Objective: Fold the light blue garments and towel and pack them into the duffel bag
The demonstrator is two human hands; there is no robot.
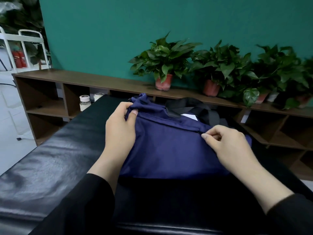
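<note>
A navy blue duffel bag (169, 146) lies on a black padded bench (55, 158) in front of me, its black straps (194, 107) flopped over the far side. My left hand (118, 129) grips the bunched fabric at the bag's left end. My right hand (227, 143) pinches something small on the zipper line at the bag's right, most likely the zipper pull, which my fingertips hide. The zipper looks closed along its visible length. A small white patch shows past the straps. No light blue garments or towel are in view.
A long brown wooden shelf unit (101, 83) runs along the teal wall behind the bench. Potted green plants (164, 65) stand on top of it. Two white-lidded jars (84, 102) sit at the bench's far left corner. A white metal frame (25, 48) stands far left.
</note>
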